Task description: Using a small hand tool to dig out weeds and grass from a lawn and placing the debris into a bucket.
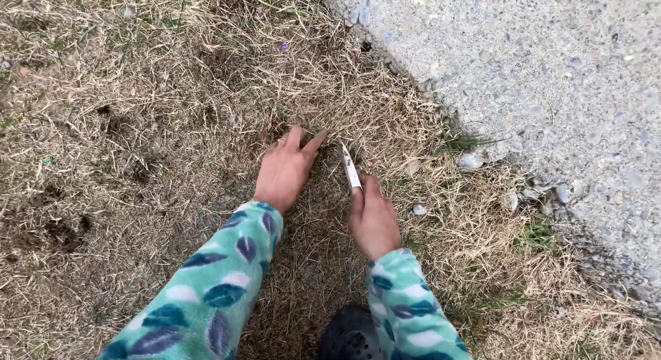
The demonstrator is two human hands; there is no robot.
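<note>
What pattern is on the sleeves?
Head view: the sleeves are mint green with dark blue and white leaf-shaped spots.

Soft, even daylight; faint shadows; perhaps slight blur at edges.

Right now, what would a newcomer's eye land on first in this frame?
Two hands at centre: the left hand pressed fingers-down into dry grass, the right hand holding a small pale blade pointed at the same spot. The teal patterned sleeves stand out next, then grey gravelly pavement at upper right.
</note>
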